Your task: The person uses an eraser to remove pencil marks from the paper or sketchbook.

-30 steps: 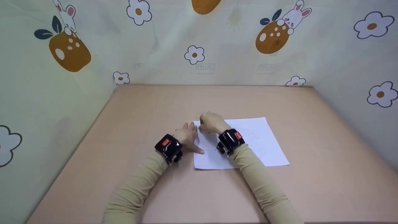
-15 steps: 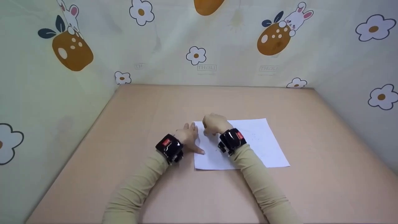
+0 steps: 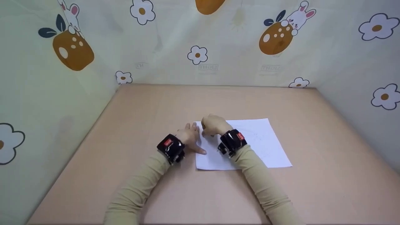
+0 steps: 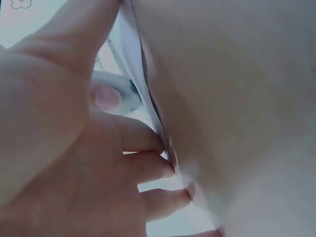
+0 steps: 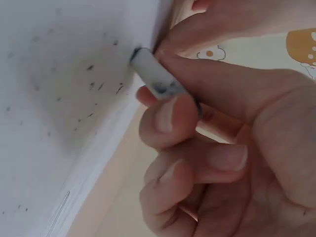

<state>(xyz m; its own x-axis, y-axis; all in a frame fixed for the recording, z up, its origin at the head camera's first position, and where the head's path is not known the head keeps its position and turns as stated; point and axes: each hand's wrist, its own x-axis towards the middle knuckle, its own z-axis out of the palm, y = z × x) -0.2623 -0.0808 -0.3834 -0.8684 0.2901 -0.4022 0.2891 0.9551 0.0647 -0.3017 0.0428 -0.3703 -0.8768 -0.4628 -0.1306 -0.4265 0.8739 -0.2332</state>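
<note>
A white sheet of paper (image 3: 250, 147) lies flat on the table. My right hand (image 3: 215, 125) is over its upper left part, pinching a white eraser (image 5: 155, 71) with dark smudges between thumb and fingers. In the right wrist view one end of the eraser touches the paper, and dark crumbs (image 5: 91, 66) are scattered nearby. Faint pencil lines (image 5: 58, 210) show near the sheet's edge. Spread along the left edge of the paper, my left hand (image 3: 189, 137) rests with fingers extended and thumb on the sheet. The head view hides the eraser behind the right hand.
The light brown table (image 3: 150, 103) extends on all sides of the paper. Pale cloth walls (image 3: 162, 40) printed with flowers, rabbits and orange fruit close in the back and both sides.
My right hand shifts slightly right, then back left, in a small rubbing movement over the paper's upper left. The left hand and the sheet stay in place.
</note>
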